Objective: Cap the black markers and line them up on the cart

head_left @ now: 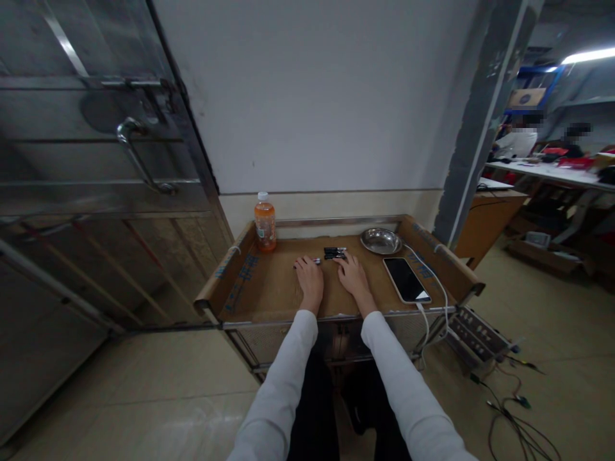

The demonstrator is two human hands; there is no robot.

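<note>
Both my hands rest on a cardboard-lined table top point(269, 288). My left hand point(310, 276) lies palm down with its fingers curled around a small dark pen-like item point(316, 260) at its fingertips. My right hand point(352, 274) lies flat beside it, fingers stretched toward a small pile of dark pen-like pieces point(334, 253), touching or nearly touching them. White sleeves cover both arms.
An orange drink bottle point(264, 223) stands at the back left. A steel bowl point(381, 241) sits back right, with a phone point(406, 280) on a white cable in front of it. A metal door point(96, 160) is left; a power strip point(480, 333) and cables lie on the floor right. People sit at far tables.
</note>
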